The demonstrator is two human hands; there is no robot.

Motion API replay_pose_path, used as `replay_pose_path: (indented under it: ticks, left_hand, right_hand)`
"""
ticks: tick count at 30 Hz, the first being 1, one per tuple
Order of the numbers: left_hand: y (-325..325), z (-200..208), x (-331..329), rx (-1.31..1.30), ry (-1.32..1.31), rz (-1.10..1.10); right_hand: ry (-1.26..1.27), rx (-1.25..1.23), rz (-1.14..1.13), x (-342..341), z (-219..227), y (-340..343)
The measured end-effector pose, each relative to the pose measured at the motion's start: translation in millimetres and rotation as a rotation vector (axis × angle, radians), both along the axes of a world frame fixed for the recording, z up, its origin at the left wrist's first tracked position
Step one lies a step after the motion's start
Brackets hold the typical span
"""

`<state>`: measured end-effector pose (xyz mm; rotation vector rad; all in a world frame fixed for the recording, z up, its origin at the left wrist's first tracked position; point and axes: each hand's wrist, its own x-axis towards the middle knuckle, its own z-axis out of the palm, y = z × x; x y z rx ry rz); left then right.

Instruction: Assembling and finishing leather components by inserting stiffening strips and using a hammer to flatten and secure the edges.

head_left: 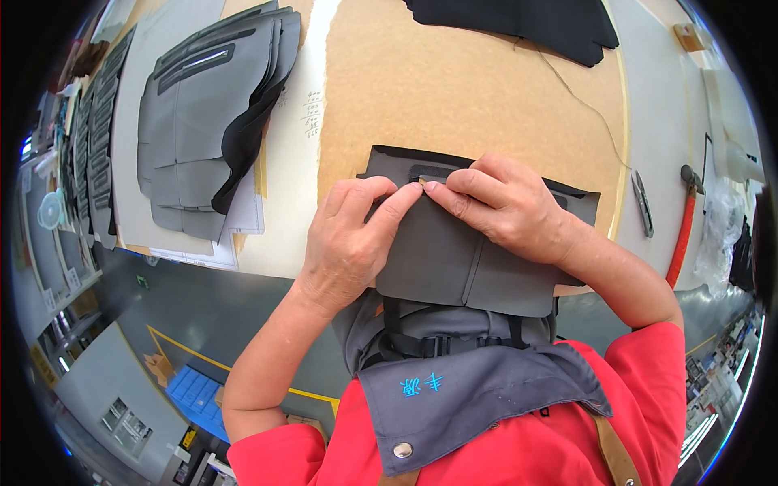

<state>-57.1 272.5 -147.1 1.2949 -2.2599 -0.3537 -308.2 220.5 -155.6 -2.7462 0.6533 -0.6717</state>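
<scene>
A grey fabric panel with a black upper edge lies at the near edge of the table, a stitched seam running down its right half. Both hands meet over the dark slot-like strip near its top. My left hand is closed, thumb and forefinger pinching at the strip's left end. From the other side my right hand pinches the same spot, its other fingers curled. Between the fingertips shows a tiny light bit that is too small to name. My fingers cover much of the strip.
A stack of similar grey panels lies at the left over paper sheets. Black fabric is at the far edge, with a loose thread trailing right. Small snips, a red-handled hammer and clear plastic wrap lie at the right.
</scene>
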Motion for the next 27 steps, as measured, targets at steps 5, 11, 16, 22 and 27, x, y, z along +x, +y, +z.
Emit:
replay_pose_path:
  ticks: [5, 11, 16, 22, 27]
  left_hand:
    - [-4.2, 5.8, 0.8, 0.033, -0.046, -0.039]
    - [-11.7, 11.2, 11.4, 0.064, -0.103, -0.154]
    - [-17.4, 18.1, 18.6, 0.069, -0.175, -0.249]
    - [-21.4, 24.1, 24.8, 0.089, -0.263, -0.308]
    - [-22.5, 26.0, 26.7, 0.091, -0.320, -0.330]
  right_hand:
    - [-0.013, -0.003, -0.018, 0.5, -0.8, 3.5]
    - [-0.019, -0.025, -0.028, 2.9, -0.3, 4.7]
    - [-0.008, -0.031, -0.035, 3.4, 0.3, 5.7]
    - [-0.042, -0.048, -0.046, 5.2, -1.3, 7.9]
    - [-0.052, -0.057, -0.052, 5.7, -1.2, 7.9]
